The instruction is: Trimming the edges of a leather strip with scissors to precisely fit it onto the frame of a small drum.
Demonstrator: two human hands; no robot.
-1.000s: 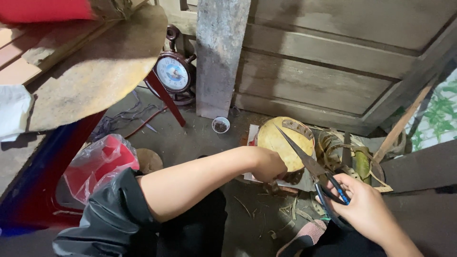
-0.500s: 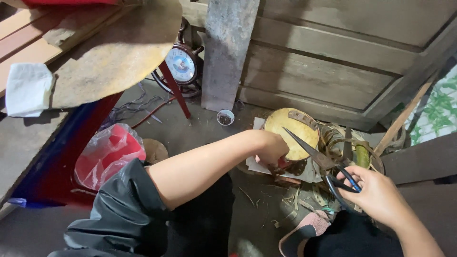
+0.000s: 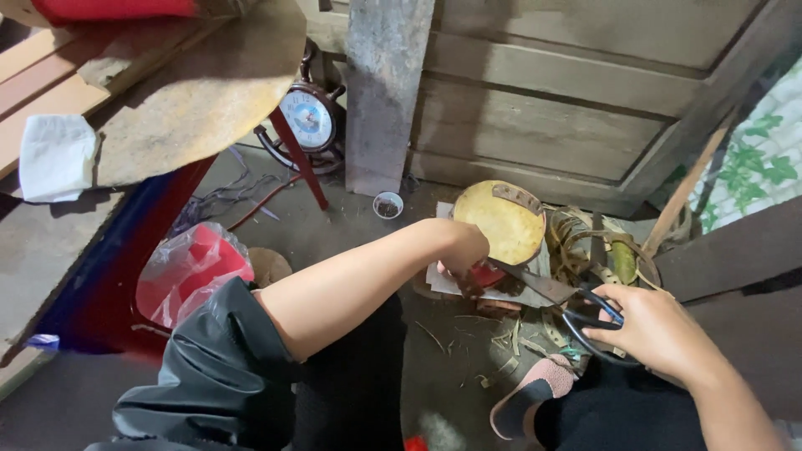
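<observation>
Your left hand (image 3: 461, 250) pinches a round yellow disc (image 3: 499, 221), hiding its lower edge. Your right hand (image 3: 656, 330) grips black-handled scissors (image 3: 576, 305), blades nearly shut.

Black rolled-up sleeve (image 3: 209, 367), bare forearms

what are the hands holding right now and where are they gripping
The right hand holds scissors by the black handle loops. The left hand grips something red beside the round yellow disc; the exact hold is hidden.

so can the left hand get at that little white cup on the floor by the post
Probably yes: the left hand is by the yellow disc, and only bare floor lies between it and the small white cup.
</observation>
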